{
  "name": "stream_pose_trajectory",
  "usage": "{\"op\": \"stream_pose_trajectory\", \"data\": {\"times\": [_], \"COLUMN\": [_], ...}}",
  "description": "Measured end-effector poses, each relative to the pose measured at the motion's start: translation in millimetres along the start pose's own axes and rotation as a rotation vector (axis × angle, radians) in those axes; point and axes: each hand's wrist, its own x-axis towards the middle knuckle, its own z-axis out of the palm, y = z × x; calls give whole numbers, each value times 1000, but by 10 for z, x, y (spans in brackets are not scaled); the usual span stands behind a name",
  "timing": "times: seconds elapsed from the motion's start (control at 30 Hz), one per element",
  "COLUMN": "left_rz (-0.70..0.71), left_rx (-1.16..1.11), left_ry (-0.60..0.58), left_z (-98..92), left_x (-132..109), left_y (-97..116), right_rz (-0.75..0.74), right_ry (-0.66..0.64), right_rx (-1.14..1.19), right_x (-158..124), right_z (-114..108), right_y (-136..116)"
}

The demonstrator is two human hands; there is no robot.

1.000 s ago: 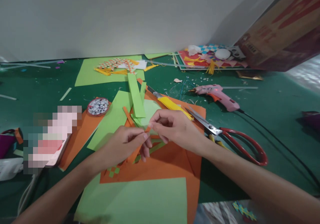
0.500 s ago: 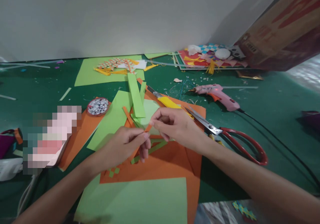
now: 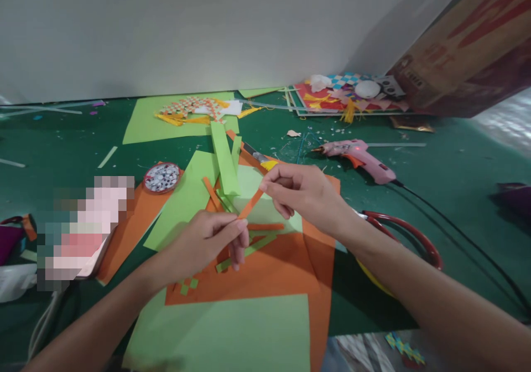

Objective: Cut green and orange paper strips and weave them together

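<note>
Between my two hands stretches a narrow orange paper strip (image 3: 251,204), slanting up to the right. The thumb and fingers of my left hand (image 3: 215,236) pinch its lower end. At the upper end, my right hand (image 3: 296,189) grips it between thumb and forefinger. Beneath my hands, orange and green strips, among them a green strip (image 3: 249,253), lie on a large orange sheet (image 3: 282,272). A small green-and-orange woven piece (image 3: 188,285) shows below my left wrist. A yellow-handled cutter (image 3: 265,161) and red-handled scissors (image 3: 418,233) are partly hidden behind my right hand and forearm.
On the green table, a pink glue gun (image 3: 360,159) with a black cord lies at right. At left are a round dish of googly eyes (image 3: 162,177) and a blurred-out phone (image 3: 89,228). A woven paper fan (image 3: 191,109) rests at the back, before a white wall (image 3: 186,29).
My right hand has moved right and slightly up, so more of the orange strip shows between my hands. It covers more of the cutter and scissors. My left hand stays put.
</note>
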Motion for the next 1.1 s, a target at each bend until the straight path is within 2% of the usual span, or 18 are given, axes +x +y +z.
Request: {"op": "stream_pose_trajectory", "data": {"times": [0.5, 1.1], "left_rz": [-8, -35], "left_rx": [-50, -24], "left_ry": [-10, 2], "left_z": [-15, 6], "left_x": [-1, -9], "left_y": [-31, -32], "right_rz": [-2, 19], "right_ry": [111, 139], "right_rx": [-11, -62], "right_x": [50, 78], "right_z": [-132, -191], "right_y": [-30, -59]}}
